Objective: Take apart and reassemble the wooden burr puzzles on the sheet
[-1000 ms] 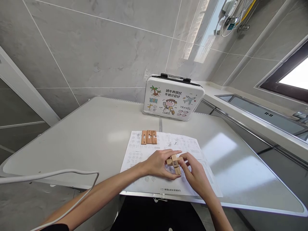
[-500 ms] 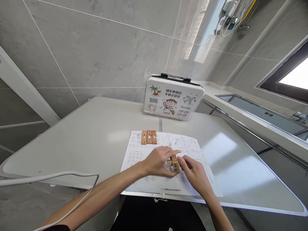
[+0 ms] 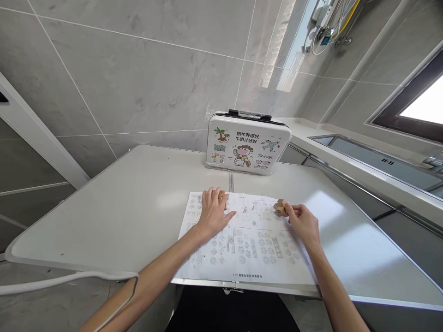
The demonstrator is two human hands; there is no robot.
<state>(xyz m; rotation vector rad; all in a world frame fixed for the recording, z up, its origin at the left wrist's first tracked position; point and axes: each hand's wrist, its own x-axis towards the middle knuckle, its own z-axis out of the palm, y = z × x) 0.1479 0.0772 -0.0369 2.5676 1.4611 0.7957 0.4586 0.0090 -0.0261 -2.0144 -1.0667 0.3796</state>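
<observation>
My left hand [image 3: 212,213] lies over the flat wooden puzzle pieces [image 3: 222,195], fingers stretched forward and thumb out to the side. It hides most of them; only a bit of wood shows between and beside the fingers. My right hand [image 3: 305,223] is closed, thumb and fingers pinching the edge of a small assembled wooden block puzzle [image 3: 279,207]. That puzzle is at the far right part of the printed sheet [image 3: 238,258], whose small diagrams are now largely uncovered. Whether the puzzle touches the paper, I cannot tell.
A white cartoon-printed case [image 3: 247,145] stands upright at the back of the white folding table [image 3: 138,198], near the tiled wall. A white cable [image 3: 86,275] crosses at lower left by my left forearm. To the right runs a counter with a sink [image 3: 380,159].
My right hand has carried the block puzzle away to the right and farther back. My left hand has let go of it and moved up-left onto the flat wooden pieces.
</observation>
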